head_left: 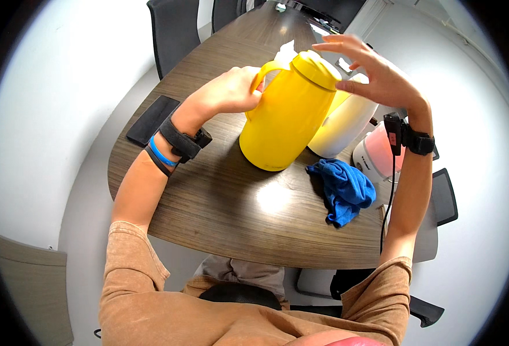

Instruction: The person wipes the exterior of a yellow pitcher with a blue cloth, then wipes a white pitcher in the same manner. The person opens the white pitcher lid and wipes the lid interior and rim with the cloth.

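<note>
A large yellow thermos jug stands at the middle of the wooden table, its lid on top. My left hand is closed around the jug's handle, on its left side. Beside the lid, on the right, my right hand is raised with fingers spread and curved, holding nothing. The thumb is close to the lid's edge; whether it touches I cannot tell. A crumpled blue cloth lies right of the jug's base.
Behind the jug stand a white jug with yellow and a pink-and-white appliance, partly hidden by my right arm. A flat black object lies at the table's left edge. Black chairs line the far left. White tissue shows behind the handle.
</note>
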`<state>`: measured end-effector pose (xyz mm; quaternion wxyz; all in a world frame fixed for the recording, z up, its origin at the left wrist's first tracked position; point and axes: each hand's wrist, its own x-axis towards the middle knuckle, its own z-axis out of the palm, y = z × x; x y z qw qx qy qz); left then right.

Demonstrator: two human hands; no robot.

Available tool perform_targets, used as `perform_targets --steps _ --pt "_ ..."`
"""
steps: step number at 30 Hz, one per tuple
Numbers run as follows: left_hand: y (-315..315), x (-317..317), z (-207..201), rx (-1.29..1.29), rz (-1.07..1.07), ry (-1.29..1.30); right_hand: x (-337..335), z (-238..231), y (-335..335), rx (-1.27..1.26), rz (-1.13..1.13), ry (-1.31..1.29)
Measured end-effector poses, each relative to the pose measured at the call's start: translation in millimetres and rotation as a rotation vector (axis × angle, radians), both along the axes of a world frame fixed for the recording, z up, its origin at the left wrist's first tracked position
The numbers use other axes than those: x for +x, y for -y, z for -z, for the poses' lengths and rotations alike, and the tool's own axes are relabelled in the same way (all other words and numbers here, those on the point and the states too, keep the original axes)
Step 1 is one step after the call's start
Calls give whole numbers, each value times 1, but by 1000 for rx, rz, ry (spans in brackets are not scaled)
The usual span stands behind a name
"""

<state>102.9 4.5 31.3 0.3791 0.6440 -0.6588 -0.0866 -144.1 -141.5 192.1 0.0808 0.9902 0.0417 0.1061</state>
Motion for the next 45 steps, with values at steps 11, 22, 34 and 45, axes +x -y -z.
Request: perform_targets --steps 11,22,34,45 --pt "-2 -2 -5 -11 9 39 5 1 4 118 359 -74" --pt "2 0 0 -23 4 42 1 8 10 211 247 -96" --pt "2 2 0 -5 2 20 3 8 3 32 -75 -16" --pt "2 1 1 -13 2 39 -11 29 5 192 176 99"
